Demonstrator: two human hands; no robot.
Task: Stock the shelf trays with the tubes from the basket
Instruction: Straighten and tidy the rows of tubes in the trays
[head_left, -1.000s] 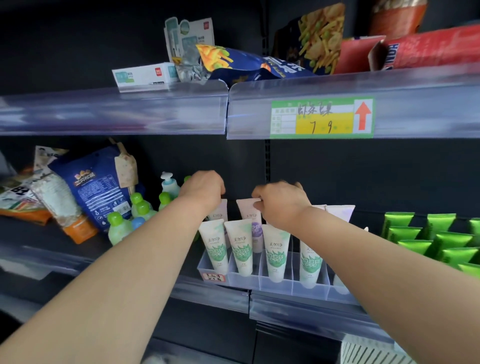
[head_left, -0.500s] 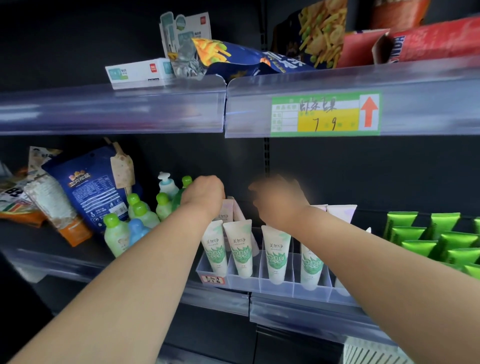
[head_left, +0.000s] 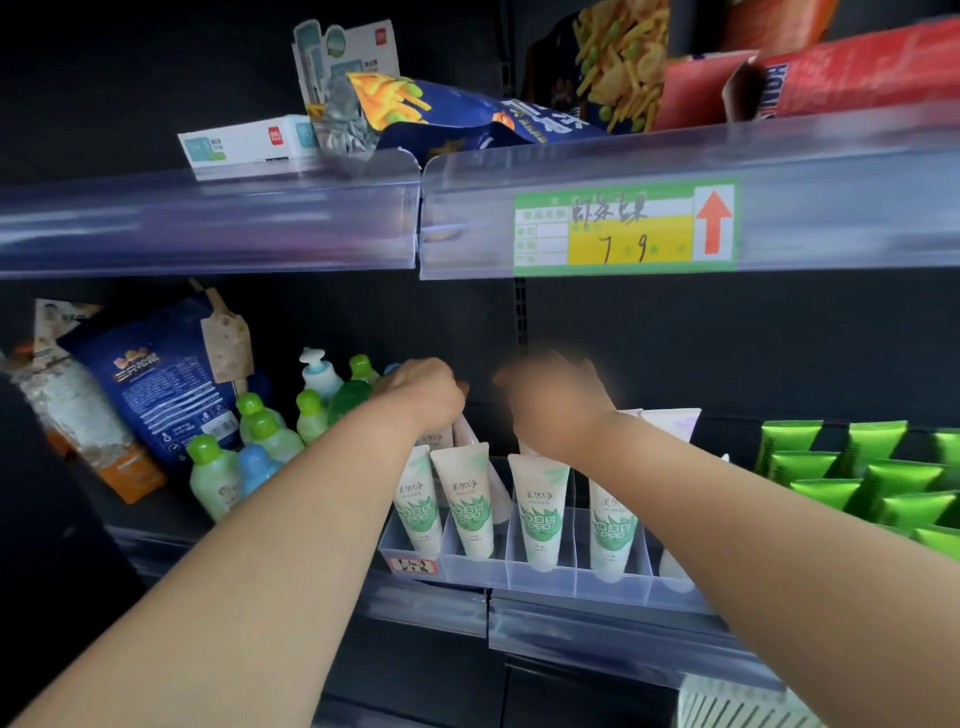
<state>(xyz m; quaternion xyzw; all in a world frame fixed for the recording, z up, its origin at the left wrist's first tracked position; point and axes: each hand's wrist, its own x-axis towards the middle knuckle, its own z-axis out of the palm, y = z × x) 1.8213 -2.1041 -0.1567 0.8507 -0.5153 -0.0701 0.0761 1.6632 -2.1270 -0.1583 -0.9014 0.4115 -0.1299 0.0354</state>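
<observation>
A person's left hand (head_left: 423, 397) curls, fingers down, over a pale tube (head_left: 470, 434) leaning behind the front row of white-and-green tubes (head_left: 462, 506) in the clear shelf tray (head_left: 545, 579). The right hand (head_left: 558, 402) is blurred above the tray; its grip cannot be told. Green-capped bottles (head_left: 265, 431) crowd the left, green tubes (head_left: 852, 467) the right. A price rail (head_left: 623, 228) overhangs.

Clear plastic divided tray (head_left: 545, 574) sits at middle shelf front edge; 4 white-and-green tubes (head_left: 537, 512) stand cap-down along its front compartments, more tubes behind. Left of tray: cluster of green-capped bottles (head_left: 249, 457), then blue snack bag (head_left: 156, 384) further left. Right of tray: rows of green tubes (head_left: 862, 478). Upper shelf edge carries green-yellow price tag (head_left: 626, 228); blue chip bag (head_left: 467, 119) above it.
</observation>
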